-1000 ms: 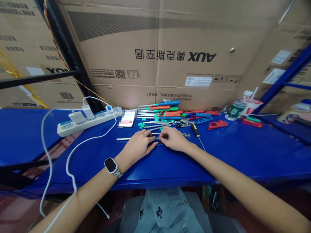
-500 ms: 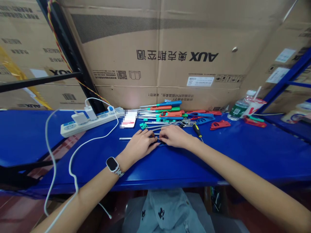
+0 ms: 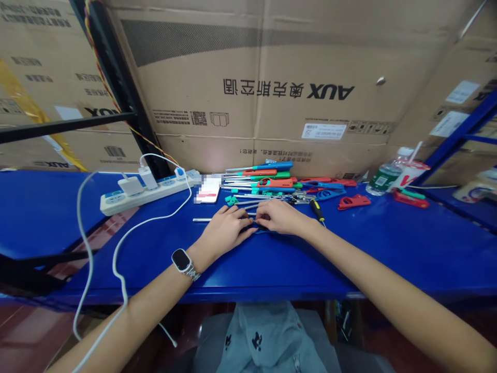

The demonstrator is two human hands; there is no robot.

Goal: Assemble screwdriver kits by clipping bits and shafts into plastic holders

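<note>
My left hand (image 3: pixel 228 227) lies low over the blue table, fingers curled and closed around a thin silver metal tube (image 3: pixel 201 220), whose end sticks out on the left. Close against its fingertips, my right hand (image 3: pixel 278 215) is pinched shut on something small and dark that the fingers mostly hide. Just behind both hands is a pile of long-nosed lighters (image 3: pixel 275 183) with coloured handles and metal tubes. Loose red handle shells (image 3: pixel 354 201) and blue handle shells (image 3: pixel 330 194) lie to the right. Beside my right wrist rests a yellow and black screwdriver (image 3: pixel 317 210).
A white power strip (image 3: pixel 161 191) with plugged chargers stands at the left, its white cable (image 3: pixel 116 259) crossing my left forearm. A phone (image 3: pixel 208 189) lies behind my left hand. At the back right are a bottle (image 3: pixel 381 178) and a cup (image 3: pixel 408 173). Cardboard (image 3: pixel 186 77) walls the back.
The whole view has shifted slightly to the right. Both hands stay together over the same spot, with barely any finger movement.
</note>
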